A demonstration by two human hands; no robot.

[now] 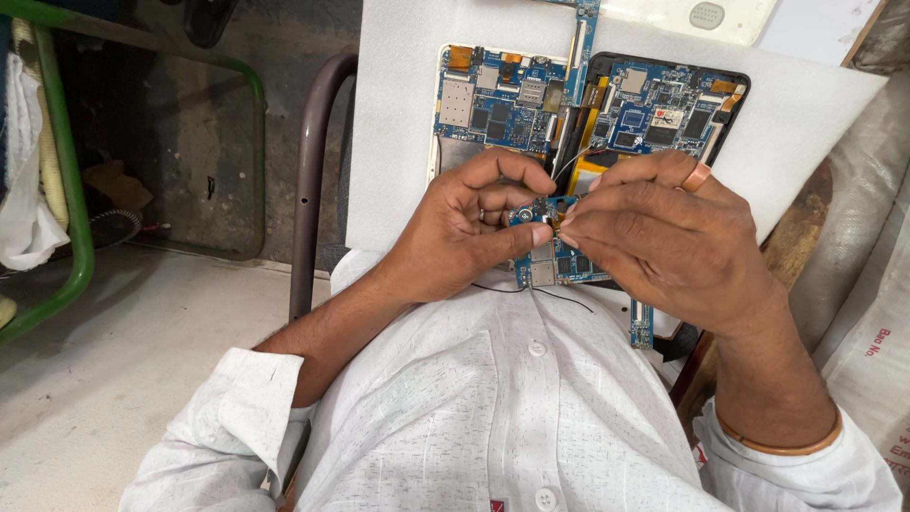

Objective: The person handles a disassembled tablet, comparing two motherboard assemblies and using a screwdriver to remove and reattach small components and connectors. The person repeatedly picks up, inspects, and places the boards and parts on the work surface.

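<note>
Blue and small, a circuit board [548, 248] is sitting between the two hands, close to the person's chest and just above the white shirt [493, 408]. The left hand [464, 228] is curling around the board's left side, with its thumb and fingers pinching the edge. The right hand [664, 242] is coming in from the other side, and its fingertips [567, 223] are pinching a tiny part at the top of the board. An orange ring [697, 176] is showing on the right hand. Thin black wires [559, 296] are hanging under the board. Behind the hands, a white foam sheet [398, 114] is lying flat, and two opened tablets are resting on it: one with a white frame [493, 100] and one with a black frame [664, 109]. A grey chair back [308, 180] is standing to the left of the sheet.
</note>
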